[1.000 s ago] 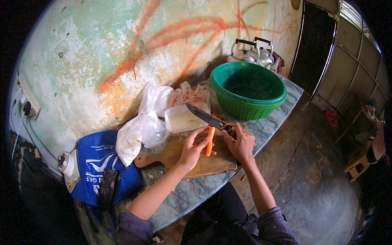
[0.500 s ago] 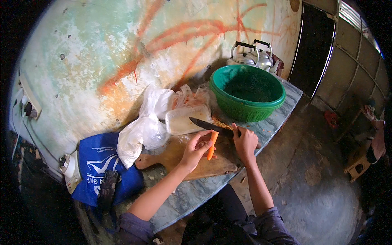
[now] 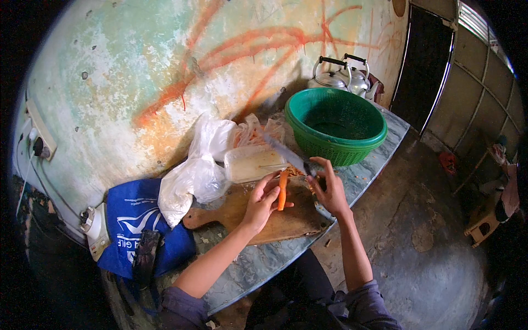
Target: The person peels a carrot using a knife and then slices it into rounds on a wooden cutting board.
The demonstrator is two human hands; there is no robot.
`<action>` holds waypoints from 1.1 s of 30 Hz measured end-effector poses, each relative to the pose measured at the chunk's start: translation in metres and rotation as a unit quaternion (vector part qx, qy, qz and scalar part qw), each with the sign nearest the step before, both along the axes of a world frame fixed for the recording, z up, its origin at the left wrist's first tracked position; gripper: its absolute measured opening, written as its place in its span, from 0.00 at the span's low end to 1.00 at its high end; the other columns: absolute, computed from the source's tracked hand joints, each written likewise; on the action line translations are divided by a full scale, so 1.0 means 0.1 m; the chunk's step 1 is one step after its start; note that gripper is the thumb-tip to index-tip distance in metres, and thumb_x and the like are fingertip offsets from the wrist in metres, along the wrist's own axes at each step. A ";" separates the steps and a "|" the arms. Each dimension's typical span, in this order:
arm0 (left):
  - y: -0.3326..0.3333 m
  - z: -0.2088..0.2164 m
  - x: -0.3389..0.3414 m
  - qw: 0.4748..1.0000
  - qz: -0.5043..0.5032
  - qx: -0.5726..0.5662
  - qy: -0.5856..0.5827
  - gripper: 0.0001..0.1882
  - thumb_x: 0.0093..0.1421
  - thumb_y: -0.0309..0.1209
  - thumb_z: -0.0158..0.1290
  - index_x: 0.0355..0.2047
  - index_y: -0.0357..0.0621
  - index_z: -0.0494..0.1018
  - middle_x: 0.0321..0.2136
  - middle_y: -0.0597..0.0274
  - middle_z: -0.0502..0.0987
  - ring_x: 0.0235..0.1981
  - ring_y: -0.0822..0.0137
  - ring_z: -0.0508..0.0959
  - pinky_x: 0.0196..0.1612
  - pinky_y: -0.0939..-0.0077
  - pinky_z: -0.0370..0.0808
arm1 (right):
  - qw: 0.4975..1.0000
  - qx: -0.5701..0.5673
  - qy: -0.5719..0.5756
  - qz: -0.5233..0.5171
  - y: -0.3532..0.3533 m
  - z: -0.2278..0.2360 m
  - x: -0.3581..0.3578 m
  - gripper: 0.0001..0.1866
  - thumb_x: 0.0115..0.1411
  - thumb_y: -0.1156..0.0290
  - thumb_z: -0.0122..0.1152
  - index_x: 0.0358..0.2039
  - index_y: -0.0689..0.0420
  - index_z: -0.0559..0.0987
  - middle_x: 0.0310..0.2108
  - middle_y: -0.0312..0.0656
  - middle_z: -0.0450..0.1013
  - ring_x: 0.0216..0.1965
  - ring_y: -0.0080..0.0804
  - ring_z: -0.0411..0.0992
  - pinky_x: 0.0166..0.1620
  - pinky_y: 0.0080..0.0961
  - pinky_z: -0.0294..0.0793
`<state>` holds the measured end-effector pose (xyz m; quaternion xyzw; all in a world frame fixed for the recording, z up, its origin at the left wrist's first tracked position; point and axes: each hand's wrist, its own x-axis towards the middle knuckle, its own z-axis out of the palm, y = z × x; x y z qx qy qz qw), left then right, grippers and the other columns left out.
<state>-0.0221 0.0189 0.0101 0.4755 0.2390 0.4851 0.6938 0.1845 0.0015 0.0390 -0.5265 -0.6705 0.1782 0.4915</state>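
My left hand (image 3: 263,202) grips a peeled orange carrot (image 3: 282,190) between thumb and fingers, holding it upright above the wooden cutting board (image 3: 234,198). To its right, my right hand (image 3: 331,192) has a knife (image 3: 286,153) by its dark handle. The blade is smeared by motion; it slants up and left over a white plastic tray (image 3: 247,165), apart from the carrot. The tray lies at the board's far edge. Orange shreds (image 3: 297,171) lie between the tray and my right hand, partly hidden by the knife.
A green plastic basket (image 3: 336,148) stands at the far right, with metal kettles (image 3: 330,80) behind it. White plastic bags (image 3: 184,179) and a bag with pinkish-orange contents (image 3: 256,132) sit along the wall. A blue bag (image 3: 135,220) lies left on the marbled table (image 3: 258,269).
The knife has swung up and away from the carrot, its tip now higher. My right hand's fingers have loosened and spread a little. The carrot has shifted slightly left and stands more upright.
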 end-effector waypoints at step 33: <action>-0.01 -0.03 -0.03 0.998 -0.024 0.039 0.045 0.16 0.61 0.22 0.53 0.50 0.39 0.69 0.41 0.63 0.76 0.42 0.71 0.75 0.46 0.77 0.72 | 0.971 0.195 -0.125 0.057 0.04 -0.28 -0.16 0.26 0.55 0.61 0.61 0.54 0.50 0.70 0.23 0.46 0.72 0.26 0.47 0.73 0.30 0.39 0.70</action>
